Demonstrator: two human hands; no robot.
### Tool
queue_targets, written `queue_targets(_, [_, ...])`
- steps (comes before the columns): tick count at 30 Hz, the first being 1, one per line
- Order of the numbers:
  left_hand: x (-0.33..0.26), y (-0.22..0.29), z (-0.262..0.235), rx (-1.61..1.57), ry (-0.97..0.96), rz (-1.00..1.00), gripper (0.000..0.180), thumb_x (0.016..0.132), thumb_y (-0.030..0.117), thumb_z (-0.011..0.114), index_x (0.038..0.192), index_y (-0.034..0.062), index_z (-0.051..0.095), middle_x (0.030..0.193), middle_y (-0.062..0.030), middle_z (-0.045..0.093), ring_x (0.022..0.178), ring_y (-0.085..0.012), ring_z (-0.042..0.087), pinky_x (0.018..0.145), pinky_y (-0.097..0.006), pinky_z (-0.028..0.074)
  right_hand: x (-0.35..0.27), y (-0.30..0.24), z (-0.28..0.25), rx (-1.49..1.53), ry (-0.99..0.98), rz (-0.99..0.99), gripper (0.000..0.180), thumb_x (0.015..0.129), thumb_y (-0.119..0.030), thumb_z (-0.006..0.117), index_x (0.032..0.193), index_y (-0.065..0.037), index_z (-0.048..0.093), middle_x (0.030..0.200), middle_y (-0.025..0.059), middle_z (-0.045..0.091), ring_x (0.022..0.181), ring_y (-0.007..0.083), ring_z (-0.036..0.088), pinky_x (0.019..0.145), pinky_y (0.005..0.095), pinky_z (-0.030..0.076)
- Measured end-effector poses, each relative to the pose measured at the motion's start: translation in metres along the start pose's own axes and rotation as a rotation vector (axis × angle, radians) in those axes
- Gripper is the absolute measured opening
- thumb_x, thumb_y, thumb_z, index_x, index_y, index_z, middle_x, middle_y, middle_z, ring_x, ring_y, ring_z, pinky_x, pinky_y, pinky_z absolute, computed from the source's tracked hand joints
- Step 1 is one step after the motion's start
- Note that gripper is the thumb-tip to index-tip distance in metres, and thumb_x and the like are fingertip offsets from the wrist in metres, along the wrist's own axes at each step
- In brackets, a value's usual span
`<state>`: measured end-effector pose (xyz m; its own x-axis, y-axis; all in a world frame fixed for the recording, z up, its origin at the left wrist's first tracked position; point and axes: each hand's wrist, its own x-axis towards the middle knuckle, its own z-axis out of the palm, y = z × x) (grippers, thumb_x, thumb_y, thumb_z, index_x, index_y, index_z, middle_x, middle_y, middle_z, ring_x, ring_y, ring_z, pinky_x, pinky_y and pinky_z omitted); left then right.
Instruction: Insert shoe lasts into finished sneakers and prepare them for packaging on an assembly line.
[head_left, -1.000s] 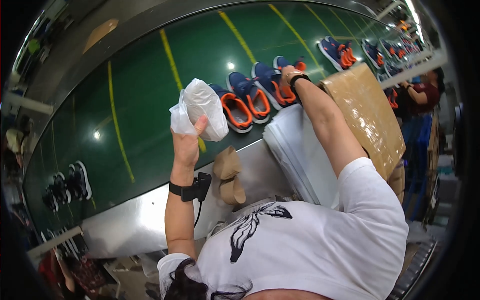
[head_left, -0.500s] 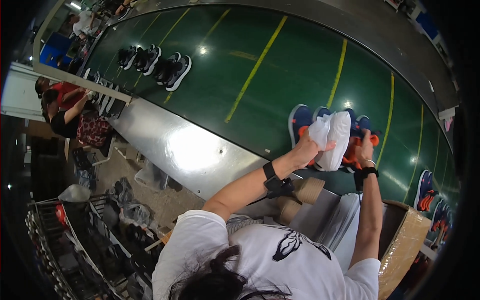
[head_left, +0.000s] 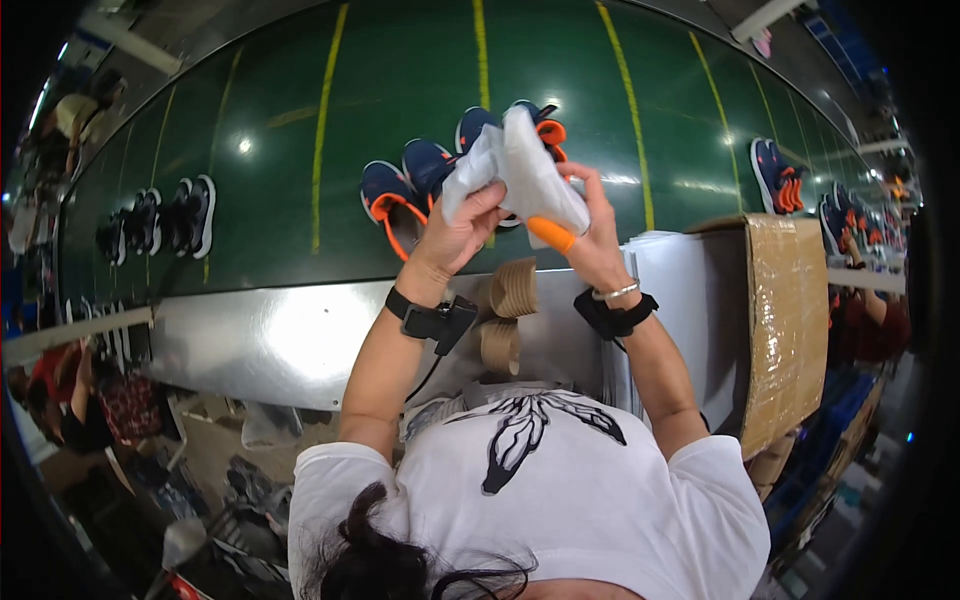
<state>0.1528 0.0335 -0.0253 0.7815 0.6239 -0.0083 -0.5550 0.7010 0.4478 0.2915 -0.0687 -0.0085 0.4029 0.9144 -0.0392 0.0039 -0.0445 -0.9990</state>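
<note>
In front of me, both hands hold a white, shoe-shaped paper bundle [head_left: 545, 178] above the green belt. My left hand [head_left: 462, 228] pinches a thin loose white sheet [head_left: 474, 178] at the bundle's left side. My right hand [head_left: 598, 232] grips the bundle's lower right end; an orange cover is on its thumb. Behind and beside the bundle stand several navy sneakers with orange linings, among them a left-hand sneaker [head_left: 383, 182] and its neighbour [head_left: 428, 165]. The bundle and my hands partly hide the sneakers farther right.
The green belt [head_left: 400, 60] has yellow cross lines. Black sneakers [head_left: 192, 215] stand at left, more navy ones [head_left: 775, 178] at right. A metal ledge [head_left: 250, 340] borders the belt. Brown moulded inserts [head_left: 513, 288], white sheets [head_left: 665, 300] and a taped carton [head_left: 790, 330] lie near me.
My right hand has left a navy sneaker and now grips the white paper bundle along with my left. My view has turned, so the belt and sneakers appear farther left.
</note>
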Motion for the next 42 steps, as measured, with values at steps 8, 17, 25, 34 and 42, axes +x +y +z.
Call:
queue_targets(8, [0.068,-0.006,0.005,1.488,0.134,-0.047,0.037,0.067,-0.004,0.069,0.096,-0.0007,0.046,0.096,-0.0107,0.061,0.084,-0.0197,0.065,0.074,-0.028,0.052,-0.011,0.005,-0.044,0.036,0.117,0.194,0.057,0.072,-0.007,0.073,0.116,-0.003,0.037,0.093,0.0150,0.059,0.076,0.0194,0.065,0.054,0.0293,0.053])
queue_targets(17, [0.167,-0.063,-0.093,1.888,-0.053,-0.128,0.051,0.074,0.023,0.070,0.114,-0.0038,0.053,0.102,-0.0225,0.061,0.096,-0.0346,0.060,0.083,-0.038,0.048,0.098,0.112,-0.071,-1.067,-0.107,0.234,0.063,0.068,-0.030,0.073,0.107,0.004,0.037,0.077,0.0264,0.062,0.070,0.0381,0.065,0.063,0.0430,0.053])
queue_targets(25, [0.162,-0.068,-0.119,1.710,0.053,-0.025,0.035,0.073,0.015,0.067,0.101,-0.0045,0.059,0.095,-0.0230,0.063,0.091,-0.0399,0.060,0.080,-0.042,0.047,0.119,0.110,-0.102,-1.172,-0.251,0.075,0.065,0.069,-0.045,0.073,0.110,-0.003,0.045,0.088,0.0228,0.065,0.085,0.0428,0.061,0.075,0.0457,0.050])
queue_targets(34, [0.141,-0.063,-0.103,1.641,-0.046,0.540,0.049,0.072,0.013,0.070,0.115,-0.0002,0.050,0.105,-0.0185,0.057,0.095,-0.0359,0.057,0.085,-0.038,0.046,0.129,0.125,-0.081,-1.399,0.046,0.026,0.055,0.070,-0.045,0.074,0.100,-0.007,0.048,0.075,0.0174,0.064,0.070,0.0390,0.063,0.061,0.0473,0.049])
queue_targets(42, [-0.068,-0.024,-0.021,1.690,-0.440,-0.007,0.068,0.062,0.027,0.079,0.118,0.0017,0.051,0.121,-0.0158,0.054,0.112,-0.0334,0.051,0.094,-0.041,0.043,-0.051,0.062,-0.026,-0.223,-0.330,0.105,0.013,0.077,-0.011,0.071,0.080,-0.001,0.062,0.077,0.0025,0.061,0.072,0.0106,0.058,0.062,0.0249,0.046])
